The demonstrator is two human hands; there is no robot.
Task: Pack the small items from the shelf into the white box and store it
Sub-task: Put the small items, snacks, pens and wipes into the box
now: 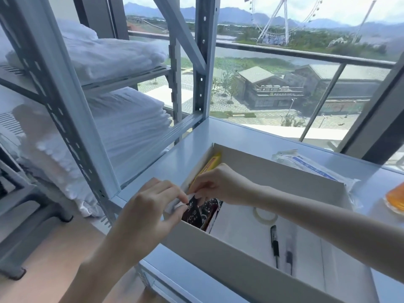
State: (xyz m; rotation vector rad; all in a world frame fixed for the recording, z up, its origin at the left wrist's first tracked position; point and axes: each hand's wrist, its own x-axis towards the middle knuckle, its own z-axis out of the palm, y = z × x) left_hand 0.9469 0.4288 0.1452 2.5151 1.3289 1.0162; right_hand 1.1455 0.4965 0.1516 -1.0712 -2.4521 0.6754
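The open white box [229,256] stands on the pale blue shelf top [240,134]. At its left wall a dark snack packet [202,213] stands upright, and both hands pinch its top edge: my left hand [150,206] from outside the box, my right hand [216,182] from above it. A yellow packet [211,164] leans against the same wall behind them. On the box floor lie a roll of clear tape [264,215] and two black pens [275,243].
A clear plastic packet with a blue label [312,167] lies on the shelf beyond the box. An orange object [395,197] sits at the right edge. Folded white linen [122,127] fills the grey rack on the left. A glass window is right behind the shelf.
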